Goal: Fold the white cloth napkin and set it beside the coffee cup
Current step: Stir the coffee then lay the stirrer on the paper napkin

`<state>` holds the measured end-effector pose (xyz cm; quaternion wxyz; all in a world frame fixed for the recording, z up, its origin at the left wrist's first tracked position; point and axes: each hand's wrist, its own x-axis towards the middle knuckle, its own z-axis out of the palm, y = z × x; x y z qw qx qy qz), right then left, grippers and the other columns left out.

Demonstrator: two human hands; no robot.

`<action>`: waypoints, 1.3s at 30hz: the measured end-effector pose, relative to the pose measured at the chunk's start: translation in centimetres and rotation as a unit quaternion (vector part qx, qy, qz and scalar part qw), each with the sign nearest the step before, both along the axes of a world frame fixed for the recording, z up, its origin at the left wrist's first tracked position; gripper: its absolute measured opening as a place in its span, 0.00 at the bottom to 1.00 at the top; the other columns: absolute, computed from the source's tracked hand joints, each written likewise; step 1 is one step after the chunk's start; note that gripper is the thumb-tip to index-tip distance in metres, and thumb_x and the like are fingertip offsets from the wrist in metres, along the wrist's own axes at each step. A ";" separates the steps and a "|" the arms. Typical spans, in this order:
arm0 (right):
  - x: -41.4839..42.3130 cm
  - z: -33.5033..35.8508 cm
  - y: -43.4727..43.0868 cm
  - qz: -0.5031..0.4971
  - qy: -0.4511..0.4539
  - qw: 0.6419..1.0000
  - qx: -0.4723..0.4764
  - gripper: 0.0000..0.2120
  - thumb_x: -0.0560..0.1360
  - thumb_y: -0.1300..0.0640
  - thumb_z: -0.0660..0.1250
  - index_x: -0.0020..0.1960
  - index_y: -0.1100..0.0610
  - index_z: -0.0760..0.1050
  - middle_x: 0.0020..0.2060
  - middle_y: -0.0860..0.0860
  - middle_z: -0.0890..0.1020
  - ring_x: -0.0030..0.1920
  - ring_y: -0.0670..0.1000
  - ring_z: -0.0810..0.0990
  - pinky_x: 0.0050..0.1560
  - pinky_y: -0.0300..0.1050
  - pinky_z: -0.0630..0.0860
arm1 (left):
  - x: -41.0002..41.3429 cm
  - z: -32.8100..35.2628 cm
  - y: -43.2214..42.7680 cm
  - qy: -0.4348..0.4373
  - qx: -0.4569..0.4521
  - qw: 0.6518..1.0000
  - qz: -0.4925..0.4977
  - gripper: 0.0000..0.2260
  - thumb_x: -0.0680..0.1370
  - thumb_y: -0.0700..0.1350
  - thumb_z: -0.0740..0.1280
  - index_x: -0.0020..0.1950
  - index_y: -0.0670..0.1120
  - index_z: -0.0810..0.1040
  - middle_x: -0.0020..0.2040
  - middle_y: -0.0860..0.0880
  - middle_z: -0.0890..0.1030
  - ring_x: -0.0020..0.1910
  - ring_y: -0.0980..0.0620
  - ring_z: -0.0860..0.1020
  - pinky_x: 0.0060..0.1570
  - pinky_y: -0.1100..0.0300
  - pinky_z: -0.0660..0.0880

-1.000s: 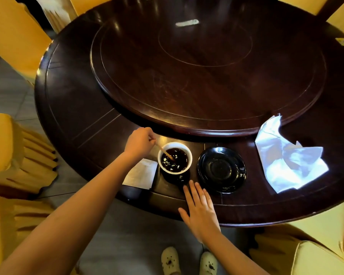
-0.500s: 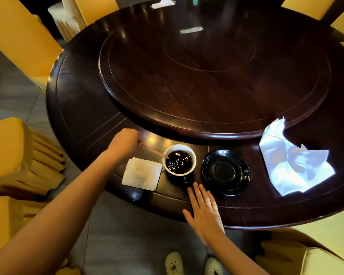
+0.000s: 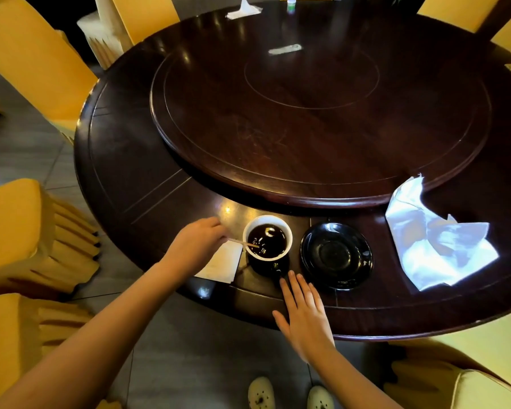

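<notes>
1. The cup (image 3: 287,232), near the desk's (image 3: 115,172) near edge, held dark coffee (image 3: 266,246); a black saucer (image 3: 336,256) sat just beside it.
2. The left grip (image 3: 196,245) pinched a stick (image 3: 242,242) dipped in the coffee.
3. The right grip (image 3: 303,314) lay flat on the near edge with straight fingers, holding nothing.
4. The napkin (image 3: 437,240) lay crumpled toward the right edge, well apart from the cup.
5. The left grip partly hid a paper (image 3: 223,262).

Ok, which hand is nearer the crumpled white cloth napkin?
Right. The right hand lies flat at the table edge, left of the white cloth napkin, past the black saucer. The left hand is farther left, beyond the coffee cup, pinching a stir stick.
</notes>
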<state>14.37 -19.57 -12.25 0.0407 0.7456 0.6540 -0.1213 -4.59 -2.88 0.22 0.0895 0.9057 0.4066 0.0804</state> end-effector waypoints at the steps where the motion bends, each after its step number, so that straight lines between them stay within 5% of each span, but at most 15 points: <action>1: 0.0 0.0 0.0 0.002 -0.003 1.000 0.001 0.34 0.78 0.39 0.36 0.72 0.57 0.63 0.72 0.56 0.67 0.72 0.55 0.65 0.72 0.53 0.58 | -0.3 -0.4 -0.4 0.000 -0.007 1.000 0.000 0.07 0.77 0.43 0.63 0.49 0.42 0.80 0.47 0.44 0.80 0.45 0.46 0.78 0.39 0.59 0.69; 16: -0.1 0.1 0.1 0.002 -0.010 1.000 -0.010 0.34 0.78 0.39 0.36 0.72 0.58 0.63 0.71 0.57 0.67 0.71 0.56 0.66 0.69 0.55 0.64 | -5.0 -1.2 -3.9 -0.088 -0.015 0.992 0.091 0.04 0.72 0.39 0.71 0.46 0.41 0.81 0.42 0.45 0.82 0.40 0.49 0.79 0.38 0.58 0.77; 19: -0.1 0.2 0.2 -0.001 -0.009 1.000 -0.011 0.35 0.78 0.39 0.35 0.71 0.58 0.64 0.71 0.57 0.68 0.71 0.55 0.67 0.68 0.55 0.65 | -6.2 -2.8 -4.8 -0.187 -0.031 0.961 0.200 0.04 0.70 0.38 0.72 0.44 0.43 0.82 0.40 0.50 0.80 0.38 0.58 0.76 0.38 0.70 0.70; 24: -0.2 0.5 0.2 0.000 -0.010 1.000 -0.011 0.35 0.78 0.39 0.34 0.71 0.58 0.65 0.71 0.58 0.68 0.70 0.56 0.67 0.69 0.53 0.64 | -6.9 -7.2 -7.0 -0.284 -0.051 0.896 0.339 0.06 0.71 0.36 0.71 0.46 0.44 0.81 0.40 0.51 0.79 0.38 0.63 0.75 0.38 0.76 0.71; 33: -0.3 1.0 0.2 -0.001 -0.011 1.000 -0.021 0.35 0.78 0.40 0.35 0.70 0.59 0.65 0.70 0.59 0.70 0.69 0.57 0.69 0.66 0.55 0.69 | -3.5 -11.1 -9.1 -0.296 -0.109 0.846 0.431 0.04 0.74 0.38 0.68 0.47 0.43 0.79 0.41 0.46 0.79 0.40 0.50 0.77 0.39 0.59 0.73; 39: -0.5 1.1 0.2 0.005 -0.016 1.000 -0.015 0.35 0.78 0.40 0.35 0.70 0.60 0.66 0.69 0.59 0.70 0.69 0.57 0.69 0.66 0.55 0.70 | -1.4 -11.3 -9.8 -0.287 -0.151 0.825 0.462 0.03 0.75 0.41 0.67 0.48 0.45 0.77 0.43 0.47 0.79 0.40 0.51 0.76 0.41 0.53 0.77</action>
